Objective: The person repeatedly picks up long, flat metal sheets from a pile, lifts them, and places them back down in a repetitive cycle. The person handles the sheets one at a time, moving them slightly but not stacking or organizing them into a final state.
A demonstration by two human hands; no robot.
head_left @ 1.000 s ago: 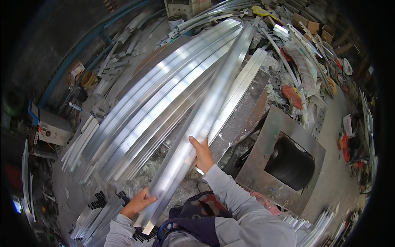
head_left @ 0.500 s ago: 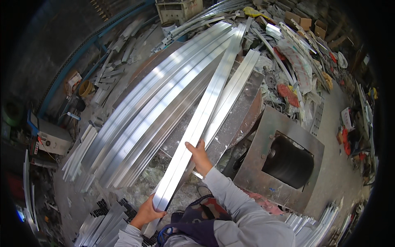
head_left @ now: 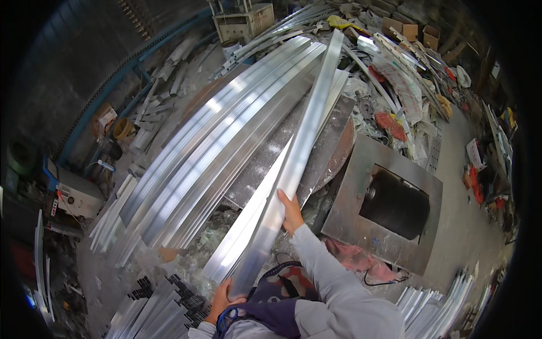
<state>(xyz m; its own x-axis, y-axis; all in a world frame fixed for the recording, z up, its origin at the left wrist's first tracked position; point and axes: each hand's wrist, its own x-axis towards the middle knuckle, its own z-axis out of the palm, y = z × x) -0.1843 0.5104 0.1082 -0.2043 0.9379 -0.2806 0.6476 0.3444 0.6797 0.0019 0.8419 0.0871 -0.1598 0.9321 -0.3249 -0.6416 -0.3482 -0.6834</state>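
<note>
A long silvery aluminium profile [head_left: 307, 141] runs from my waist up and away across a dark metal table [head_left: 257, 169]. My left hand [head_left: 222, 302] is closed round its near end. Farther along, my right hand [head_left: 291, 212] grips the right side, thumb on top and the other fingers hidden beneath. Just left of the held piece, a second bright profile [head_left: 243, 234] slants under it on the table, its near end jutting past the table edge. A large stack of long profiles [head_left: 226, 133] covers the table's left part.
To the right stands a metal frame [head_left: 344, 217] with a dark roller [head_left: 395, 206] in its opening. Bundled profiles [head_left: 152, 311] lie low at the left, with more bars [head_left: 435, 311] at lower right. Scrap and a red bag [head_left: 390, 125] cover the floor beyond.
The held profile has shifted right and tipped, its near end closer to my body. The second profile, previously seen on its right, now shows mostly on its left. Both hands moved right.
</note>
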